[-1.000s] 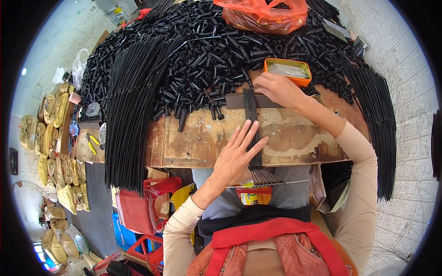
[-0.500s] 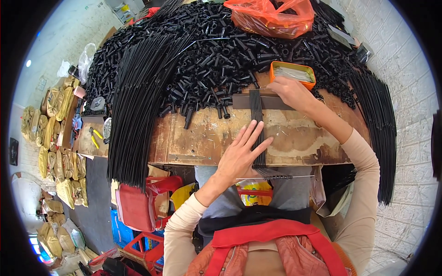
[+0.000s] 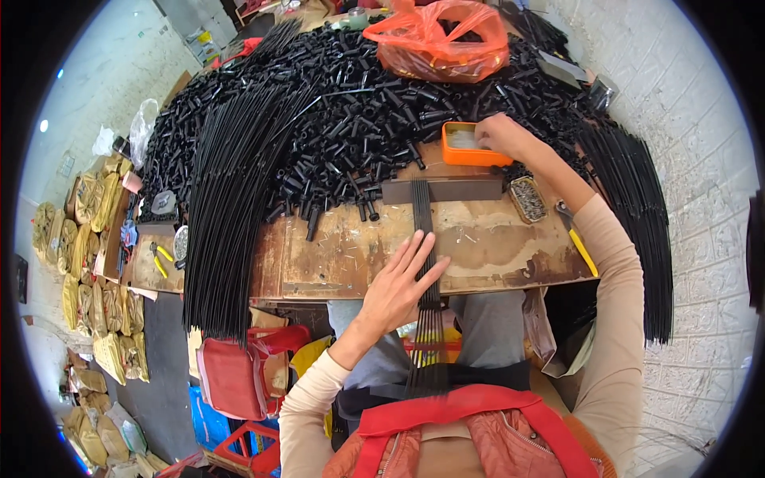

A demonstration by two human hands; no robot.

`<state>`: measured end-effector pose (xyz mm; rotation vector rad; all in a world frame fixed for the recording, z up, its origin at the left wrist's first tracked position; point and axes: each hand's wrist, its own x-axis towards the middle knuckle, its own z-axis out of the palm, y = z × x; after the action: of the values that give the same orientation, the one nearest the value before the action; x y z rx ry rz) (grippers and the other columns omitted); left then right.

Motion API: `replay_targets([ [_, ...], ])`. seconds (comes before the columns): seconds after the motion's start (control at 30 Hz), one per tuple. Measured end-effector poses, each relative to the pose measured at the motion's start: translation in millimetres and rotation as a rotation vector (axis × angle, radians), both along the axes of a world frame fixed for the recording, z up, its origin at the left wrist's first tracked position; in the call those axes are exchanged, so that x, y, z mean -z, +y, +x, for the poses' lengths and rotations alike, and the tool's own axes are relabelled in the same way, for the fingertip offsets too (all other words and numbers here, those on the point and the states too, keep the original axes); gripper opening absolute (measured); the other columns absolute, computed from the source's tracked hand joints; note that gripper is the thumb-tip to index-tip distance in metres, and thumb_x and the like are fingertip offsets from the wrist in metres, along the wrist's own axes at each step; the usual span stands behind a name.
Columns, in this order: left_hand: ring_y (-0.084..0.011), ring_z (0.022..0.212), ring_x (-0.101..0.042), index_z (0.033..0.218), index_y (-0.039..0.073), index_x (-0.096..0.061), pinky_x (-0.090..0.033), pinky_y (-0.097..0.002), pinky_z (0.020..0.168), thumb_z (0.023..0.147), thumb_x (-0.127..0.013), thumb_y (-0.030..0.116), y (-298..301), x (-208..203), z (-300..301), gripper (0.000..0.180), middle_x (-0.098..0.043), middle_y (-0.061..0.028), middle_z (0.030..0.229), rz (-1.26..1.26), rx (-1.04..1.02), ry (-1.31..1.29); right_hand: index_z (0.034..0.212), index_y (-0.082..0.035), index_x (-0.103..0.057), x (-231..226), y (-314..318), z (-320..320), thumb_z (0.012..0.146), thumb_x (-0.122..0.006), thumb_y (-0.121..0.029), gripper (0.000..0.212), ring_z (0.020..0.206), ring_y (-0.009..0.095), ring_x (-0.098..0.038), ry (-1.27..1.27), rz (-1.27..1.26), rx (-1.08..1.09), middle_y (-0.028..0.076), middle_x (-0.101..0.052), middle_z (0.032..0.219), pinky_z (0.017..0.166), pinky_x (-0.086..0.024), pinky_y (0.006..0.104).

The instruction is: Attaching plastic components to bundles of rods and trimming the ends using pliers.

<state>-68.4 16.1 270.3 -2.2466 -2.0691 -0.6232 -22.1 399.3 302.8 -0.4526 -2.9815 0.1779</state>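
Observation:
My left hand (image 3: 396,287) lies on a flat row of thin black rods (image 3: 421,209), fingers spread, pressing them to the wooden table. The far ends of the rods cross a dark bar (image 3: 470,190); their near ends run over the table edge toward my lap and are blurred. My right hand (image 3: 500,132) reaches into an orange box (image 3: 476,158) that holds thin, pale pieces. Its fingertips are hidden inside the box, so whether they grip anything does not show.
Black tubular parts (image 3: 343,119) are heaped across the back, with a red plastic bag (image 3: 446,52) on top. Long black rods (image 3: 227,207) hang at the left, and more (image 3: 641,231) at the right. Near my right arm are a small tin (image 3: 528,201) and yellow-handled pliers (image 3: 582,251).
My right hand has gone from the rods' far ends into the orange box. The thin metal rod across the near ends is no longer seen; those ends now reach over my lap.

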Motion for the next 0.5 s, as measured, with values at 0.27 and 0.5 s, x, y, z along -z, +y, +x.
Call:
replay_targets([
  [0.27,-0.0376,0.140,-0.031,0.137,0.013,-0.050,-0.027,-0.0470,0.115,0.060,-0.055,-0.004,-4.9,-0.3,2.9,0.079,-0.033,-0.0210,0.150,0.026,0.014,-0.034,0.085,-0.002,-0.067,-31.0,-51.8,24.6,0.080,-0.062,-0.008,0.010,0.080,0.034,-0.063,0.374,0.094,-0.074,0.013,-0.063,0.084,0.072,-0.051,0.0394],
  [0.5,-0.0371,0.141,-0.030,0.138,0.014,-0.048,-0.026,-0.0460,0.116,0.058,-0.058,-0.003,-1.7,0.8,3.9,0.083,-0.032,-0.0204,0.151,0.026,0.008,-0.009,0.090,-0.003,-0.061,-3.8,-111.4,25.5,0.080,-0.058,-0.003,0.011,0.076,0.035,-0.061,0.267,0.051,-0.274,0.014,-0.058,0.081,0.066,-0.049,0.0431],
])
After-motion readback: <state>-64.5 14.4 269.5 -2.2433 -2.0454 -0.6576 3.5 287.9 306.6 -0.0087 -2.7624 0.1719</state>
